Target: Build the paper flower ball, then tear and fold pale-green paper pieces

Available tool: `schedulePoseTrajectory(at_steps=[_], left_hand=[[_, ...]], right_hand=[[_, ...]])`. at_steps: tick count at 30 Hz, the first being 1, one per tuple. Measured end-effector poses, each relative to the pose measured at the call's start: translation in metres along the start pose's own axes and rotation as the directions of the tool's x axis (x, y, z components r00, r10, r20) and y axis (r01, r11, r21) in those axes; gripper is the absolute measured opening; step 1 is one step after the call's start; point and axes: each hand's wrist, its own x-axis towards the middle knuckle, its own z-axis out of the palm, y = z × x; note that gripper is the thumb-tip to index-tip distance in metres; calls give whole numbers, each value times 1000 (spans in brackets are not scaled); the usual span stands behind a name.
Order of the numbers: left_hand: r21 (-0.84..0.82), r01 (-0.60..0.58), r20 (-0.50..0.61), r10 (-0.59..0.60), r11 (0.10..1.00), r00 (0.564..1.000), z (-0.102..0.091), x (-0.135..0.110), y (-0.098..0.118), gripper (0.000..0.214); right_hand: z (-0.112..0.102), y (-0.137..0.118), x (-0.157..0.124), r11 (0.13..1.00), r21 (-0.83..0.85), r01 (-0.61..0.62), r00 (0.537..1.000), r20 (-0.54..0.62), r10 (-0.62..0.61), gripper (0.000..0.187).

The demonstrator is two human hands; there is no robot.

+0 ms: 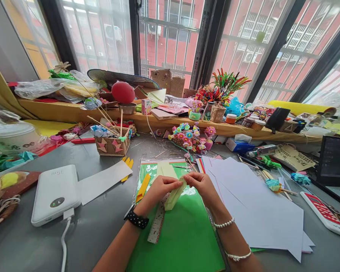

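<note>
Both hands pinch a strip of pale yellow paper (pixel 174 197) above a green sheet pack (pixel 183 238). My left hand (pixel 162 188) holds the strip's upper left edge, while my right hand (pixel 199 185) grips its top right corner, the fingertips almost meeting. Below the strip a patterned ruler (pixel 157 223) lies slantwise on the green surface, partly covered by the left hand. Another pale yellow paper piece (pixel 166 169) rests just beyond the hands. Folded orange-yellow paper strips (pixel 143 187) lie left of it, and scissors (pixel 183 167) lie behind the hands.
White paper sheets (pixel 260 204) spread on the right beside a red-and-white calculator (pixel 327 213). At left are a white power bank (pixel 58 194) with its cable and a pale paper strip (pixel 104 181). A cardboard box with sticks (pixel 113 145) and paper flowers (pixel 187 136) stand behind.
</note>
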Motion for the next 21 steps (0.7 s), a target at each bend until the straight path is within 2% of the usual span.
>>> schedulePoseTrajectory(at_steps=[12,18,21], left_hand=[[11,23,-48,-22,1000,999,2,1,0,32],[11,30,-21,-30,999,999,0,2,-4,33],[11,40,-11,-40,999,999,0,2,-5,33]], right_hand=[[1,7,2,979,-189,71,994,-72,-85,23],[-2,6,4,989,-136,55,998,9,-55,37],[-3,4,4,989,-140,54,998,42,-48,36]])
